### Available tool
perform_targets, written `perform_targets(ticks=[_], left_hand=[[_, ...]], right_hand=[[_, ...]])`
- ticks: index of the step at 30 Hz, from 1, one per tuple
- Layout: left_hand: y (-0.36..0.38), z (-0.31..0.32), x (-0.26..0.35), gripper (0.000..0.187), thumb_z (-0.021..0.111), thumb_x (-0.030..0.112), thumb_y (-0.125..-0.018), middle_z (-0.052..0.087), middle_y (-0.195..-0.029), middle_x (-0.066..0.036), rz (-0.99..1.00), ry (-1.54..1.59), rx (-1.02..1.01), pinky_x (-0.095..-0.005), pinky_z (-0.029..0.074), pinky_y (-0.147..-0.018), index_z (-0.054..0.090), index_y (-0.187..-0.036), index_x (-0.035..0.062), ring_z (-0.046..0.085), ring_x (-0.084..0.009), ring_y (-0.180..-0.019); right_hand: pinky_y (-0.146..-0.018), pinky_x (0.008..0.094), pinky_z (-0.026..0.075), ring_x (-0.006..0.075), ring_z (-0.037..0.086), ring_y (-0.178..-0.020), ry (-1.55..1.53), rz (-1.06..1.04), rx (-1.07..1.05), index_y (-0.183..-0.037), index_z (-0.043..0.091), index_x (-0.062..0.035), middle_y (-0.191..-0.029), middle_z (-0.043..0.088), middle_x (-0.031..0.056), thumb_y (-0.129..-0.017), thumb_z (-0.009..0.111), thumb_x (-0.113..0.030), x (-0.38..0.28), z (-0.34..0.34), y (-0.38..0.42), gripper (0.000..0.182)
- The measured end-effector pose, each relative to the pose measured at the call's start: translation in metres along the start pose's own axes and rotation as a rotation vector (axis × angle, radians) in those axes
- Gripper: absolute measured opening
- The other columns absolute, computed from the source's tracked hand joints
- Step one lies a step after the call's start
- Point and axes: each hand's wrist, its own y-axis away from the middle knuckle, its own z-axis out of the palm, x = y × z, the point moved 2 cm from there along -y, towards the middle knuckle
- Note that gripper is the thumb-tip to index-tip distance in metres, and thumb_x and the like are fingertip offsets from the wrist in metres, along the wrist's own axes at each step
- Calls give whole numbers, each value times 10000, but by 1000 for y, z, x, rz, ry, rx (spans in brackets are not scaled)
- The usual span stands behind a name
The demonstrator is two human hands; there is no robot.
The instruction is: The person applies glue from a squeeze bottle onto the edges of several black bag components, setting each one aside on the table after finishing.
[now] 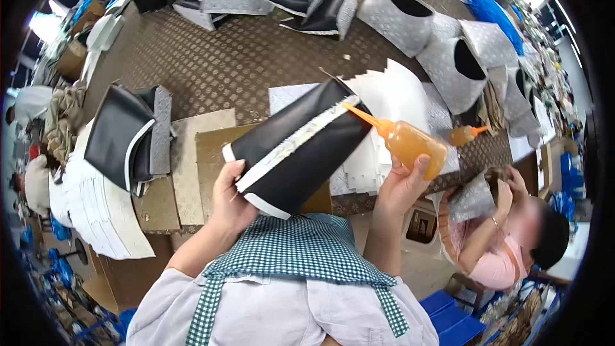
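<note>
My left hand [232,200] grips the lower left end of a black leather-like piece [320,154], which is tilted up to the right. A white strip with a rough, frayed surface [295,144] runs along its length, and white edging shows at its near end. In my right hand [407,186] is a squeeze bottle of amber liquid [416,147]. Its orange nozzle points left, with the tip at the upper end of the white strip. Whether the tip touches the strip cannot be made out.
Another black piece [118,134] lies at left beside stacked white sheets [96,198]. White sheets [391,99] fan out behind the bottle. Several silver-grey pieces [400,19] stand at the back right. A second amber bottle [460,136] lies near a co-worker [503,250] holding a grey piece.
</note>
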Motion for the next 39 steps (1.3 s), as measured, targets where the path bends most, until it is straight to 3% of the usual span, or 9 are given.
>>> perform_targets(ticks=[5, 6, 9, 13, 18, 22, 29, 34, 39], left_hand=[[-12, -3, -1, 347, 507, 168, -827, 622, -1045, -147, -24, 68, 10, -391, 488, -879, 528, -1125, -10, 613, -259, -955], [-15, -2, 1, 279, 513, 150, -821, 635, -956, -110, 0, 11, 26, -354, 510, -816, 555, -1057, 7, 622, -210, -880], [-19, 22, 14, 172, 512, 96, -795, 597, -816, -38, 57, -156, 36, -277, 491, -666, 563, -947, 37, 580, -126, -724], [-41, 33, 44, 130, 495, 42, -756, 581, -733, -34, 140, -319, 0, -260, 470, -570, 572, -855, 9, 554, -127, -630], [-9, 51, 144, 218, 537, 34, -738, 587, -833, -85, 515, -568, 26, -333, 512, -689, 557, -952, -6, 585, -190, -739], [52, 53, 239, 326, 579, 109, -770, 577, -894, -87, 1150, -920, 483, -279, 471, -727, 515, -1057, -32, 567, -171, -807], [68, -70, 338, 163, 580, 85, -754, 610, -800, -11, 1144, -1225, 549, -243, 416, -698, 642, -880, 3, 533, -85, -722], [57, -253, 342, 158, 578, 70, -700, 545, -743, -38, 1009, -915, 881, -282, 397, -634, 577, -824, -27, 491, -138, -668], [72, -334, 318, 215, 615, 164, -725, 421, -736, -30, 934, -575, 1077, -301, 434, -574, 517, -874, 44, 450, -137, -634]], right_hand=[[-899, 373, 476, 221, 568, -1044, -80, 241, -113, -1216, 439, 9, -1144, 550, 122, -910, 529, -380, 5, 12, 28, 503], [-905, 360, 467, 213, 561, -1052, -671, 504, 198, -1211, 442, 8, -1145, 549, 123, -909, 530, -384, -12, 24, 26, 503], [-891, 309, 473, 210, 558, -1055, -556, 534, 463, -1196, 438, 34, -1139, 550, 146, -907, 534, -377, -29, 39, 17, 511], [-916, 329, 490, 235, 562, -1074, 36, 207, 260, -1199, 430, 62, -1168, 541, 183, -905, 534, -371, -29, 45, 17, 534], [-923, 345, 489, 241, 564, -1077, -2, 183, 107, -1203, 436, 56, -1172, 547, 177, -898, 549, -358, -26, 28, 12, 526], [-929, 357, 489, 246, 566, -1079, -61, 201, 57, -1206, 441, 51, -1175, 552, 173, -893, 560, -347, -18, 25, 6, 520], [-940, 379, 488, 254, 568, -1083, -152, 305, 65, -1211, 449, 42, -1181, 561, 165, -883, 581, -327, -3, 29, 4, 512], [-947, 395, 487, 259, 570, -1086, -1563, 1221, 710, -1215, 455, 36, -1185, 567, 159, -877, 596, -313, -30, 38, 1, 507], [-928, 381, 498, 235, 570, -1084, -150, 261, 3, -1228, 450, 6, -1203, 552, 137, -876, 592, -340, 15, 17, 6, 513]])
